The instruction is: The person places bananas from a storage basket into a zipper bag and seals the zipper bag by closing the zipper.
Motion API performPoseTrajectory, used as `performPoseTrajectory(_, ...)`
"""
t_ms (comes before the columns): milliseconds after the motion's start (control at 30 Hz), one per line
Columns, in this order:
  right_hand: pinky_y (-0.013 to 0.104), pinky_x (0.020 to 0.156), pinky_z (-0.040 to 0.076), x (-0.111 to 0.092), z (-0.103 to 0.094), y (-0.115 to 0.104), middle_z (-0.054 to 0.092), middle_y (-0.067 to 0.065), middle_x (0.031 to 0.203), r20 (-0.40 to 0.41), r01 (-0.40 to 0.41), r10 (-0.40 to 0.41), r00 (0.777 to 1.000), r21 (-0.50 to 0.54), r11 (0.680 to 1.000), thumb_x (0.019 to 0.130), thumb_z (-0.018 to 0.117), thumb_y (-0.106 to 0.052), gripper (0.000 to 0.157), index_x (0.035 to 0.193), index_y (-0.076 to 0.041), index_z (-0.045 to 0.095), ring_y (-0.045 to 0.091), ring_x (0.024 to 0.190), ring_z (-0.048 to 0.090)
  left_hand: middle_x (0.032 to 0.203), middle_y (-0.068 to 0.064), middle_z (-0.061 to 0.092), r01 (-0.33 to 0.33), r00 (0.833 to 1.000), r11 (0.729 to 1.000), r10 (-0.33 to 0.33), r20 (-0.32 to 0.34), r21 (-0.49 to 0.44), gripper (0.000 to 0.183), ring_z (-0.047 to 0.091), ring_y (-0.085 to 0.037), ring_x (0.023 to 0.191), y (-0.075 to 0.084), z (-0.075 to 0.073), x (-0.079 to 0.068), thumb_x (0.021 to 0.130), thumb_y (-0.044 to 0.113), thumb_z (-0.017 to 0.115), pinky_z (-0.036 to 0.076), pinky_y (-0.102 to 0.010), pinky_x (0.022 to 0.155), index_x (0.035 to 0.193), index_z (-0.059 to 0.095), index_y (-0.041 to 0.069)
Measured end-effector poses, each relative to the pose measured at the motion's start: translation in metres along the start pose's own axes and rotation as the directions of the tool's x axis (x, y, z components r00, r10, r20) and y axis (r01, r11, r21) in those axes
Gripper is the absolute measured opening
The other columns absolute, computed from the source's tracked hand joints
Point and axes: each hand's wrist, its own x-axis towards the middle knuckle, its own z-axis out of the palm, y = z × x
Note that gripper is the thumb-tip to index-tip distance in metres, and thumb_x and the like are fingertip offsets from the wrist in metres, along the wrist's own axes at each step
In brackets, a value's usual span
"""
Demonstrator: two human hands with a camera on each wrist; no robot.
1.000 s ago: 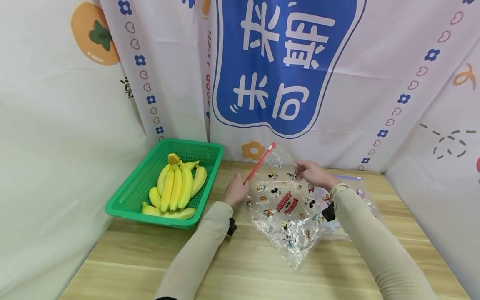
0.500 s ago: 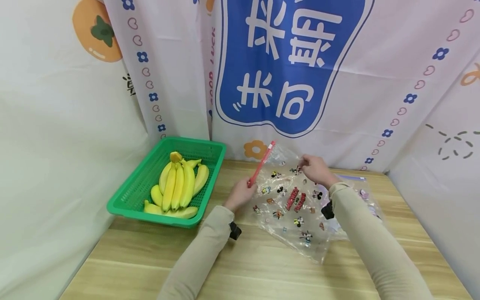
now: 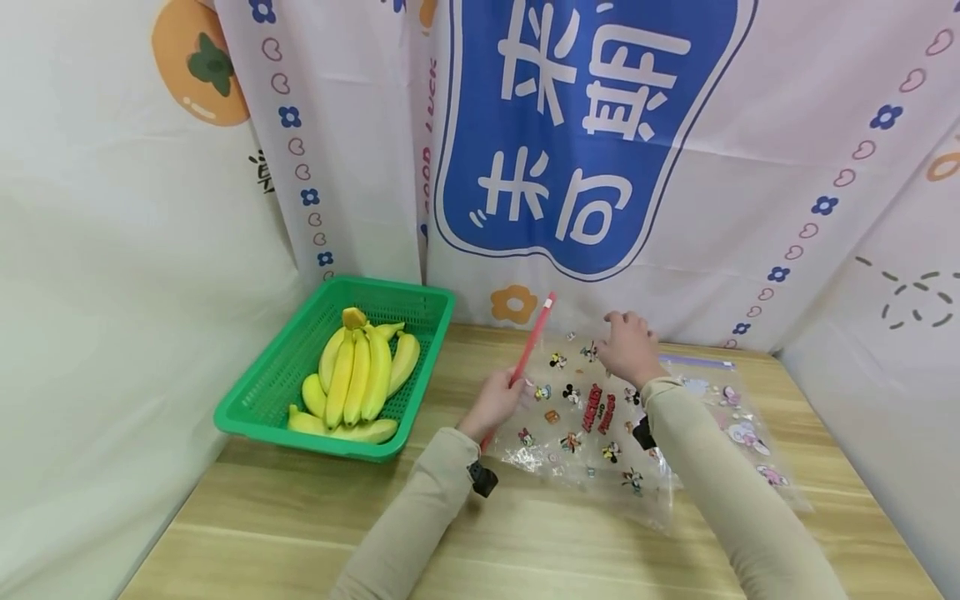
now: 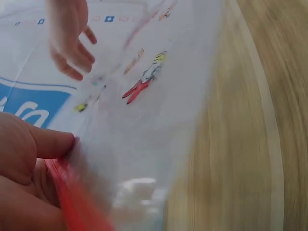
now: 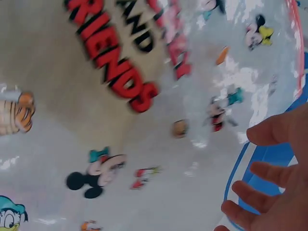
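Observation:
A clear zip bag [image 3: 577,429] printed with small cartoon figures spreads over the wooden table, its red zip strip [image 3: 534,337] on the left. My left hand [image 3: 497,406] grips that strip; in the left wrist view, the thumb of the left hand [image 4: 29,159] presses the film beside the red edge. Over the bag's far right corner is my right hand [image 3: 630,348], fingers spread. The right wrist view has the right hand [image 5: 272,180] with nothing between thumb and fingers, near the film. Whether it touches the film, I cannot tell.
A green basket [image 3: 225,417] with several yellow bananas [image 3: 360,375] stands at the left. Partly under the right forearm lies another clear bag [image 3: 746,433] with a purple zip strip [image 3: 697,362]. A printed cloth [image 3: 367,167] hangs behind the table.
My right hand has let go of the bag's far edge and its fingers have spread. The left hand has moved slightly right and down along the red strip. The bag lies flatter.

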Motion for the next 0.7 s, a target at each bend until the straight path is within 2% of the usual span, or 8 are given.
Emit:
performPoseTrajectory(67, 0.058, 0.091, 0.035, -0.004, 0.004, -0.006, 0.046, 0.024, 0.119, -0.014, 0.004, -0.004, 1.000, 0.029, 1.000, 0.092, 0.049, -0.019, 0.039, 0.125, 0.002, 0.048, 0.041, 0.110, 0.043, 0.080, -0.011, 0.063, -0.003, 1.000, 1.000, 0.003, -0.007, -0.003, 0.017, 0.062, -0.019, 0.068, 0.002, 0.003, -0.004, 0.096, 0.000, 0.045, 0.054, -0.032, 0.062, 0.096, 0.060, -0.007)
performPoseTrajectory(133, 0.048, 0.076, 0.045, -0.009, 0.007, -0.015, 0.054, 0.019, 0.100, -0.012, 0.014, -0.014, 1.000, 0.071, 0.997, 0.094, 0.047, -0.022, 0.028, 0.107, 0.002, 0.056, 0.035, 0.090, 0.053, 0.081, -0.012, 0.062, 0.010, 1.000, 1.000, -0.010, -0.024, -0.007, 0.017, 0.062, -0.021, 0.069, 0.005, 0.007, -0.007, 0.097, 0.000, 0.045, 0.055, -0.033, 0.063, 0.096, 0.060, -0.006)
performPoseTrajectory(167, 0.042, 0.066, 0.047, -0.011, 0.008, -0.020, 0.056, 0.016, 0.088, 0.002, 0.017, -0.018, 1.000, 0.098, 0.995, 0.095, 0.046, -0.024, 0.027, 0.096, 0.000, 0.058, 0.030, 0.077, 0.054, 0.082, -0.013, 0.062, 0.017, 0.999, 1.000, -0.018, -0.034, -0.009, 0.017, 0.062, -0.021, 0.070, 0.006, 0.009, -0.008, 0.097, 0.001, 0.045, 0.055, -0.033, 0.063, 0.097, 0.060, -0.006)
performPoseTrajectory(233, 0.033, 0.049, 0.042, -0.014, 0.010, -0.031, 0.052, 0.009, 0.067, 0.048, 0.005, -0.014, 0.999, 0.173, 0.985, 0.098, 0.044, -0.031, 0.036, 0.077, -0.004, 0.056, 0.022, 0.056, 0.048, 0.083, -0.013, 0.062, 0.023, 0.998, 1.000, -0.023, -0.057, -0.011, 0.017, 0.063, -0.022, 0.071, 0.009, 0.013, -0.010, 0.097, 0.001, 0.044, 0.054, -0.031, 0.063, 0.098, 0.060, -0.006)
performPoseTrajectory(300, 0.029, 0.045, 0.037, -0.017, 0.013, -0.041, 0.051, 0.006, 0.058, 0.107, -0.029, 0.003, 0.994, 0.243, 0.970, 0.098, 0.043, -0.040, 0.048, 0.068, -0.006, 0.055, 0.018, 0.048, 0.043, 0.084, -0.013, 0.063, 0.014, 0.996, 1.000, -0.013, -0.087, 0.013, 0.017, 0.063, -0.022, 0.070, 0.011, 0.017, -0.011, 0.097, 0.001, 0.044, 0.054, -0.030, 0.061, 0.099, 0.060, -0.005)
performPoseTrajectory(400, 0.027, 0.048, 0.039, -0.019, 0.016, -0.054, 0.058, 0.009, 0.064, 0.202, -0.112, 0.042, 0.978, 0.352, 0.929, 0.096, 0.043, -0.052, 0.057, 0.072, -0.004, 0.061, 0.018, 0.052, 0.049, 0.083, -0.012, 0.064, -0.018, 0.992, 0.998, 0.026, -0.124, 0.061, 0.017, 0.063, -0.021, 0.069, 0.011, 0.023, -0.011, 0.097, 0.002, 0.045, 0.053, -0.028, 0.058, 0.098, 0.061, -0.005)
performPoseTrajectory(533, 0.029, 0.056, 0.045, -0.018, 0.022, -0.064, 0.064, 0.012, 0.073, 0.257, -0.192, 0.085, 0.963, 0.427, 0.884, 0.092, 0.047, -0.059, 0.061, 0.079, -0.001, 0.065, 0.021, 0.061, 0.059, 0.082, -0.010, 0.065, -0.047, 0.987, 0.992, 0.064, -0.147, 0.119, 0.018, 0.064, -0.019, 0.067, 0.010, 0.030, -0.011, 0.097, 0.003, 0.046, 0.053, -0.025, 0.058, 0.097, 0.062, -0.004)
performPoseTrajectory(700, 0.027, 0.054, 0.043, -0.015, 0.026, -0.068, 0.061, 0.006, 0.068, 0.267, -0.220, 0.105, 0.958, 0.448, 0.867, 0.089, 0.051, -0.058, 0.062, 0.087, 0.002, 0.065, 0.017, 0.057, 0.055, 0.083, -0.008, 0.065, -0.059, 0.983, 0.987, 0.084, -0.162, 0.152, 0.018, 0.063, -0.015, 0.066, 0.009, 0.036, -0.012, 0.097, 0.003, 0.046, 0.053, -0.024, 0.059, 0.098, 0.062, -0.002)
